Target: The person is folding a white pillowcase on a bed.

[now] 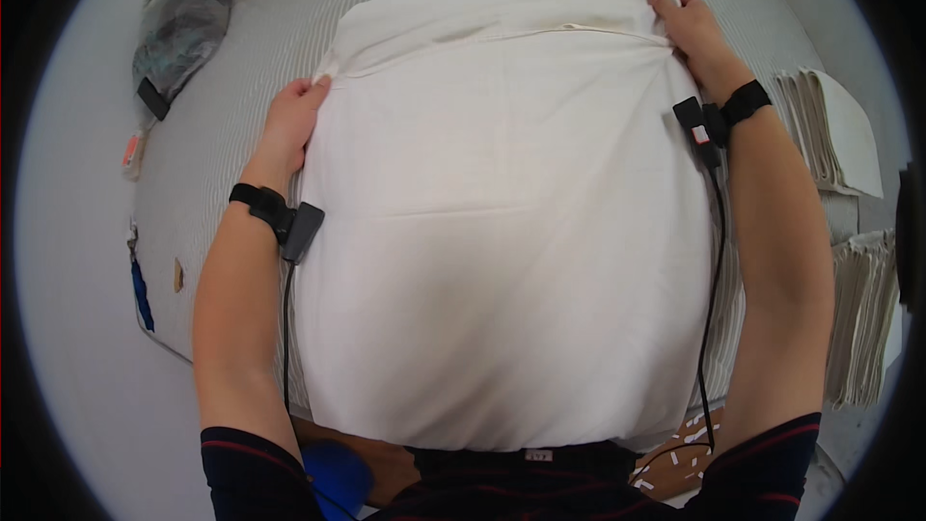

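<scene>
A large piece of white cloth (499, 231) lies spread before me, its near end at the table's front edge against my body. Across its far part runs a folded-over band (499, 11) with a seam or hem edge that gapes slightly toward the right. My left hand (293, 112) pinches the cloth at its left side, by the end of that seam. At the far right corner, my right hand (684, 25) grips the band, thumb on top and fingers mostly hidden beyond the edge. Each wrist wears a black strap with a cabled device.
The table has a striped cover (304, 7). Folded cloth stacks (843, 130) lie at the right. At the left are a grey plastic bag (184, 29), an orange-and-white item (132, 152) and a blue-handled tool (141, 293). A blue rounded object (336, 477) and paper scraps are below.
</scene>
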The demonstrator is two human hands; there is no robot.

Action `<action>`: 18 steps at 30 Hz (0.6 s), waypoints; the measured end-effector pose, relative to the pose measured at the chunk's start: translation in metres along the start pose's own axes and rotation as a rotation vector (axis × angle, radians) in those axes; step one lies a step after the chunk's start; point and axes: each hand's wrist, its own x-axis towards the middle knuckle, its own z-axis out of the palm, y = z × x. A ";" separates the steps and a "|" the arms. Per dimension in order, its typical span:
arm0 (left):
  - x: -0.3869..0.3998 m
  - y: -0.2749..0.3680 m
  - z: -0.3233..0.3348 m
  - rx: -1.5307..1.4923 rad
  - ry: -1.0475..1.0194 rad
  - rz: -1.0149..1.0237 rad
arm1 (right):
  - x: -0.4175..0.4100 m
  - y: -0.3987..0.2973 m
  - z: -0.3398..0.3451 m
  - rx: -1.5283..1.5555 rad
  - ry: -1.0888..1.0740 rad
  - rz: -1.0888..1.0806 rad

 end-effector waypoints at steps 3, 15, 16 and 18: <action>0.010 -0.003 0.001 -0.159 0.027 -0.012 | -0.003 -0.006 -0.007 0.086 -0.114 0.045; -0.101 0.001 -0.031 -0.219 -0.248 -0.144 | -0.110 -0.014 -0.049 0.275 -0.278 0.178; -0.116 -0.008 -0.037 -0.250 -0.298 -0.192 | -0.126 -0.014 -0.052 0.202 -0.329 0.186; -0.149 -0.018 -0.052 -0.222 -0.313 -0.215 | -0.160 -0.015 -0.063 0.142 -0.430 0.226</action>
